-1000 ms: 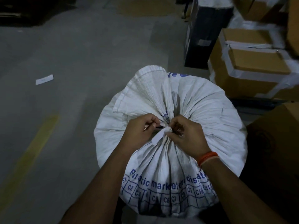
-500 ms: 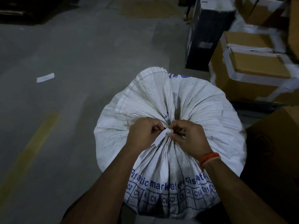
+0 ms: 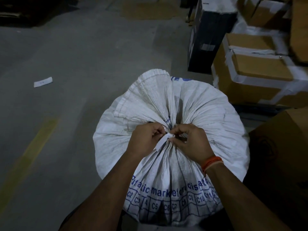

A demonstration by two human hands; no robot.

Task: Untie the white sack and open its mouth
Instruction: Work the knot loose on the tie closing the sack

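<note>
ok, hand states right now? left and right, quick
Left hand: closed, fingertips pinched at the white tie on the neck of the white sack.
Right hand: closed, pinching the same tie at the knot.

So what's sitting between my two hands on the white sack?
In the head view, the white tie strip at the gathered neck of the white sack lies between the left hand and right hand.

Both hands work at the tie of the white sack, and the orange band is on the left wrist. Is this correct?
Not quite. In the head view both hands, left hand and right hand, work at the tie of the white sack, but the orange band is on the right wrist.
</note>
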